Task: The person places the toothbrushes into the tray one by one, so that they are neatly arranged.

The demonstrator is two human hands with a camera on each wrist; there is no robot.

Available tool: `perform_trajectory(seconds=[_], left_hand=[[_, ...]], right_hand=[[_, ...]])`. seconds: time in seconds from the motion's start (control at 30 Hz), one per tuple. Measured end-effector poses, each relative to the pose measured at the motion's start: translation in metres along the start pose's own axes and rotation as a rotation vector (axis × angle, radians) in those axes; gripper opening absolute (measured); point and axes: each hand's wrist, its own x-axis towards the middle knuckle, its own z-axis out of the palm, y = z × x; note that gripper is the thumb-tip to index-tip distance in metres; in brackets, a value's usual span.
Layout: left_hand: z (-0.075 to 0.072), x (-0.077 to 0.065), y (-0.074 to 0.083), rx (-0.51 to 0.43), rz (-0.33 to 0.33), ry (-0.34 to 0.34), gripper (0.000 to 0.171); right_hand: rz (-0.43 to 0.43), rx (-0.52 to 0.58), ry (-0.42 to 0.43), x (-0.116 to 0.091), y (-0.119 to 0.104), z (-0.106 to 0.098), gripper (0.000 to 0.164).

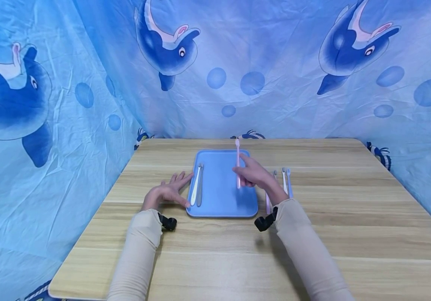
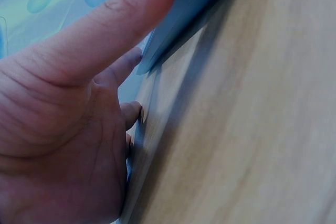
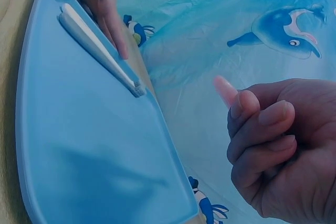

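Observation:
My right hand [image 1: 254, 172] grips a pink toothbrush [image 1: 238, 156] above the right side of a blue tray [image 1: 220, 213]. Its head points away from me, and in the right wrist view only the pink handle's end [image 3: 224, 89] sticks out past the curled fingers. With fingers spread, my left hand [image 1: 168, 192] touches the tray's left edge; the left wrist view has its thumb [image 2: 121, 24] against the tray wall. On the tray's left side, a white toothbrush [image 1: 195, 190] and a grey toothbrush [image 1: 200, 192] lie side by side.
Right of the tray, partly hidden by my right arm, lie more toothbrushes: a white one [image 1: 284, 179], a blue one [image 1: 289, 184] and a pinkish one [image 1: 268, 205]. All rest on a wooden table [image 1: 215, 259]. A blue dolphin-print cloth [image 1: 283, 113] hangs behind and beside it.

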Motion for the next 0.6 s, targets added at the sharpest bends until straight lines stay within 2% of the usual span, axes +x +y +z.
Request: perform_trajectory(seconds=[0.23, 0.6], left_hand=[[0.000, 0.000, 0.000, -0.002, 0.000, 0.002, 0.134], [0.000, 0.001, -0.001, -0.006, -0.005, -0.002, 0.133]], right_hand=[[-0.016, -0.009, -0.005, 0.001, -0.002, 0.003, 0.073], [0.011, -0.001, -0.007, 0.003, -0.007, 0.011, 0.070]])
